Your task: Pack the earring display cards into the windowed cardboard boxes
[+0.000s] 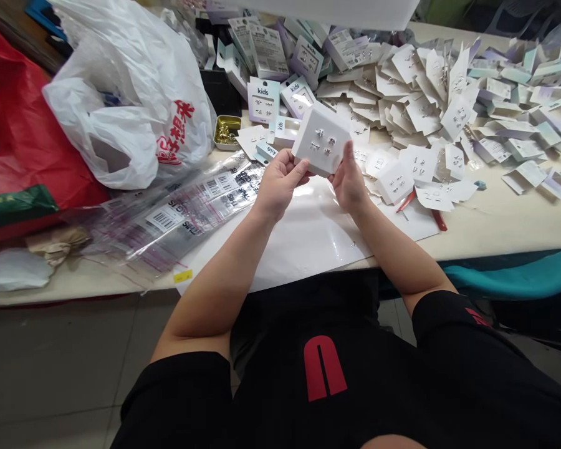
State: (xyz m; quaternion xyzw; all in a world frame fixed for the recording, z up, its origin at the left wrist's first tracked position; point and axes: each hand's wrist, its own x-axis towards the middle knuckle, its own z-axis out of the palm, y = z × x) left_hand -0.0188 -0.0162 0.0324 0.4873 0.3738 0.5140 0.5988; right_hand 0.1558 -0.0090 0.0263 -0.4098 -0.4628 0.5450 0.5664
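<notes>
A white card [321,138] with small earrings on its face is held up between both hands, tilted above the table. My left hand [283,182] grips its lower left corner, thumb on the front. On its right side, my right hand [348,179] has its fingers closed round the card's edge. Just behind the card are a kids box [263,100] standing with earrings showing in its window and a second kids box [298,96] leaning beside it. Under the hands lies a white sheet [308,243] on the table.
White and red plastic bags [135,81] [19,125] fill the left. Clear printed bags [187,212] lie near the front edge. A small tin [227,132] holds gold pieces. Many earring cards [421,112] and boxes [518,125] are heaped at the right; a red-handled tool [439,220] lies before them.
</notes>
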